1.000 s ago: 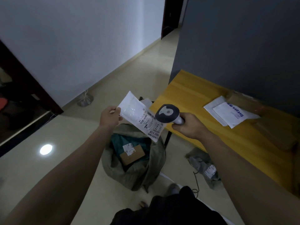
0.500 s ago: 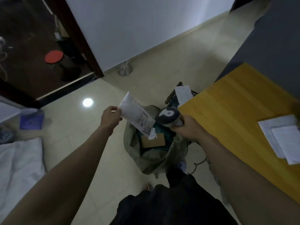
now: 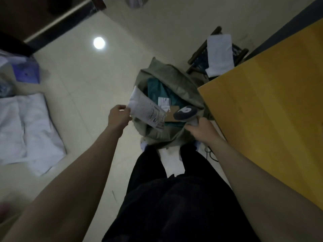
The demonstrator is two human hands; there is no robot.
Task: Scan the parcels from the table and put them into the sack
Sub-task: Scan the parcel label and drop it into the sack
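Left hand [image 3: 118,116] pinches white parcel [image 3: 146,110] edge over sack [image 3: 167,79]; right hand [image 3: 201,128] grips scanner [image 3: 185,113] w/ curled fingers.

Parcel in hand: white flat mailer [image 3: 146,109] with a printed label, tilted, its lower end over the sack's mouth; its upper corner is pinched by the left hand [image 3: 118,116].
Sack: grey-green fabric sack [image 3: 174,79] standing open on the floor just beside the counter [image 3: 265,102] corner.
Sack contents: a teal parcel [image 3: 157,89] with a white label and a brown cardboard parcel [image 3: 172,113], partly hidden.
Scanner: dark-headed handheld scanner [image 3: 185,112] gripped by the right hand [image 3: 201,130], over the sack's near rim.
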